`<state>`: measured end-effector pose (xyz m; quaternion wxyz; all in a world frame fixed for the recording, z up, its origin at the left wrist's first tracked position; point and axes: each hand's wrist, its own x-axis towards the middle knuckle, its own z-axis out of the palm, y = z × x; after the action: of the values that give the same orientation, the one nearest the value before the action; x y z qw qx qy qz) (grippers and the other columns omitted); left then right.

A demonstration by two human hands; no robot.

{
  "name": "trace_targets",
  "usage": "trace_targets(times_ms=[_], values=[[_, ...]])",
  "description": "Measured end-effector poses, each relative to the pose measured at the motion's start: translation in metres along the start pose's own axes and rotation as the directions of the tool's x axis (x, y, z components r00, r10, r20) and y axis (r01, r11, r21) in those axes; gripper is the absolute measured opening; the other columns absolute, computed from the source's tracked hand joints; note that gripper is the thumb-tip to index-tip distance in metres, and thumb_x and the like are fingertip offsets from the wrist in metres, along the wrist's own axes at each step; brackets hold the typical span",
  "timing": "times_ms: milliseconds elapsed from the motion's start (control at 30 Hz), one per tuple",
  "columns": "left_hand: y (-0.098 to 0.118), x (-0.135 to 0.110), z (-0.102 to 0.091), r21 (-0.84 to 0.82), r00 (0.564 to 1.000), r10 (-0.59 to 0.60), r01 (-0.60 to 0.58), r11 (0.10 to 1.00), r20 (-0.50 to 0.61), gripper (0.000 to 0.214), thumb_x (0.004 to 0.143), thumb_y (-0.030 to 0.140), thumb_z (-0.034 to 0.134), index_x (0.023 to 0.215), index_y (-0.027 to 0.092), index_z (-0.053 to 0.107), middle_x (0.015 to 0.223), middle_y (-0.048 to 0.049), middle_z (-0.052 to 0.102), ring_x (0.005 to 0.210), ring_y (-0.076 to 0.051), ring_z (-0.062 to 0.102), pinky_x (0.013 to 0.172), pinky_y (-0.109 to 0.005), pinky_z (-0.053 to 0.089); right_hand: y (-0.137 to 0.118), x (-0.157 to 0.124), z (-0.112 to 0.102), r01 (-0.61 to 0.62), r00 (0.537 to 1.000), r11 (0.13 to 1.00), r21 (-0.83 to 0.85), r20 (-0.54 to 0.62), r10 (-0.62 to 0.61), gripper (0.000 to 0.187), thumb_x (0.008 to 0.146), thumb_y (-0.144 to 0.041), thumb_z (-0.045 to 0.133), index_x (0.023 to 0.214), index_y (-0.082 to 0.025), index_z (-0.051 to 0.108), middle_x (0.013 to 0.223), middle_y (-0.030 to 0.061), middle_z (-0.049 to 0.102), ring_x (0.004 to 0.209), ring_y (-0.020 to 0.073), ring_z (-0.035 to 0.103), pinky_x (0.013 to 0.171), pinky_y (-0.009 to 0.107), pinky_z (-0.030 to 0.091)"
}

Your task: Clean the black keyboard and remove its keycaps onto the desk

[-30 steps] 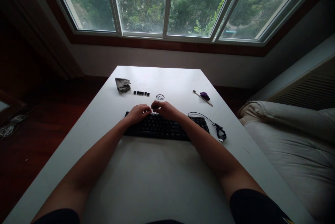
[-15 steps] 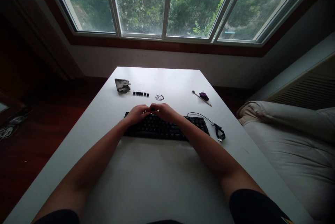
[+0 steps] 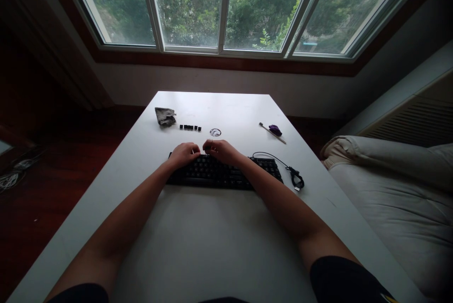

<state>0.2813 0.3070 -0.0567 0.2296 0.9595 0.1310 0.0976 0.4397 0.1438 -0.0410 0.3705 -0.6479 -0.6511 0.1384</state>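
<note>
No text, label or number can be read anywhere

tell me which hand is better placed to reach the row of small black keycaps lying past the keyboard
Left, probably: the left hand sits just below the row of small black keycaps; the right hand is farther right.

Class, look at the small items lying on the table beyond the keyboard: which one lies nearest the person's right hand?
The round ring-like item, just beyond the right hand. The keycap row, crumpled cloth and purple-headed brush lie farther off.
</note>
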Motion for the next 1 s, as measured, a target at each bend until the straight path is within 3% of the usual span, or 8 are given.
trace_targets(times_ms=[400,633,1000], values=[[0.001,0.0,0.0,0.028,1.0,0.001,-0.001,1.0,-0.004,0.02,0.085,0.039,0.059,0.086,0.024,0.073,0.087,-0.0026,0.071,0.078,-0.019,0.062,0.066,-0.029,0.043,-0.014,-0.002,0.001,0.082,0.997,0.992,-0.091,0.016,-0.081,0.016,0.087,-0.015,0.06,0.099,-0.022,0.069,0.091,0.0028,0.07,0.075,0.0138,0.059,0.072,0.024,0.039],[0.001,0.0,0.0,0.01,1.0,-0.007,0.007,1.0,-0.003,0.02,0.084,0.038,0.059,0.087,0.024,0.074,0.09,-0.0026,0.071,0.078,-0.019,0.062,0.07,-0.029,0.044,0.0,-0.001,0.0,-0.079,0.997,0.996,0.04,-0.022,0.08,0.015,0.086,-0.021,0.062,0.099,-0.02,0.069,0.074,-0.0012,0.065,0.069,0.0125,0.058,0.07,0.024,0.042],[-0.001,0.001,0.002,-0.008,1.0,0.003,-0.003,1.0,-0.004,0.02,0.084,0.038,0.059,0.087,0.024,0.074,0.089,-0.0024,0.071,0.078,-0.019,0.062,0.071,-0.029,0.046,0.002,-0.002,0.003,0.023,0.999,0.992,0.122,-0.028,-0.02,0.016,0.086,-0.019,0.058,0.099,-0.019,0.069,0.092,0.0028,0.07,0.079,0.0141,0.061,0.076,0.027,0.048]])
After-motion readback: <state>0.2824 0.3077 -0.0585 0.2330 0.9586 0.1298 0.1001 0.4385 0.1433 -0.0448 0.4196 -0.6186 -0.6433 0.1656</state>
